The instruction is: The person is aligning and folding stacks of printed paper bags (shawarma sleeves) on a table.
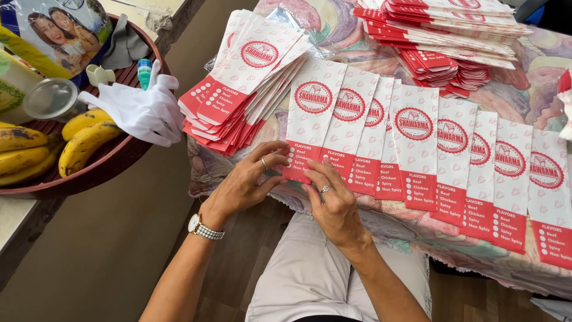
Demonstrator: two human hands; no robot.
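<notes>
A row of several red-and-white paper sleeves point(453, 152) lies overlapped along the near edge of a table covered in a patterned cloth point(351, 42). My left hand point(247, 182), with a ring and a wristwatch, pinches the lower red end of the leftmost sleeve point(310, 116). My right hand point(333, 203), also ringed, presses fingertips on the same sleeve's bottom edge from the right. Both hands sit at the table's front edge above my lap.
A fanned stack of the same sleeves point(244, 83) lies at the table's left; taller piles point(444, 39) sit at the back. To the left, a round wooden tray point(113, 158) holds bananas point(83, 140), a white glove point(140, 110), a small bottle and a plastic lid.
</notes>
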